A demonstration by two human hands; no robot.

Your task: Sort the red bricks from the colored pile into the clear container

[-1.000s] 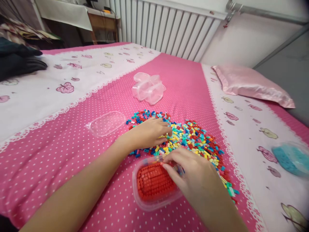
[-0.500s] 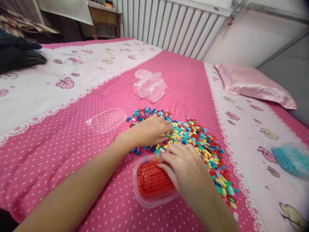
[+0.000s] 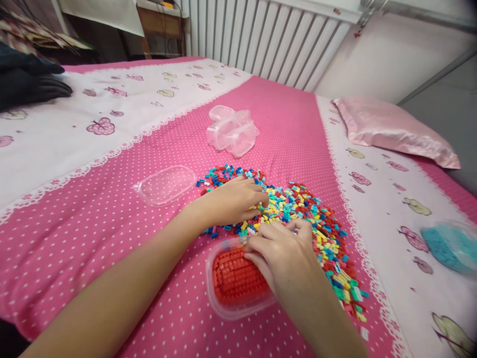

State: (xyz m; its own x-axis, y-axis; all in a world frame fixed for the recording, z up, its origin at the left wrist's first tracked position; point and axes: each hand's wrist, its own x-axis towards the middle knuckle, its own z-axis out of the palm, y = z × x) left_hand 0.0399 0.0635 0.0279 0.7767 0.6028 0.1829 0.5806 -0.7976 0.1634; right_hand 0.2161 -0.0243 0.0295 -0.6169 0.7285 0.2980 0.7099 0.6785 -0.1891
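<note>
My left hand (image 3: 236, 200) rests over the near-left part of a heap of small multicoloured toy bricks (image 3: 286, 206). Its fingers are bent and apart from the thumb, with their tips down among the pieces. My right hand (image 3: 283, 253) reaches over the right side of a clear plastic container (image 3: 209, 293). Thumb and forefinger are pressed together at the upper edge of the red bricks (image 3: 238, 278), which lie in neat rows inside it. Whatever is between those fingertips is too small to make out. The hand hides the container's right end.
A clear lid (image 3: 166, 186) lies left of the heap. Farther back are several empty clear containers (image 3: 233, 132). A tub with blue contents (image 3: 449, 246) stands at the right. A pink pillow (image 3: 395, 129) and a black glove-like item (image 3: 33, 82) lie on the bed (image 3: 112, 223).
One finger of my right hand has lifted and bent outward above the heap, while its pinch stays in place. My left hand has barely moved.
</note>
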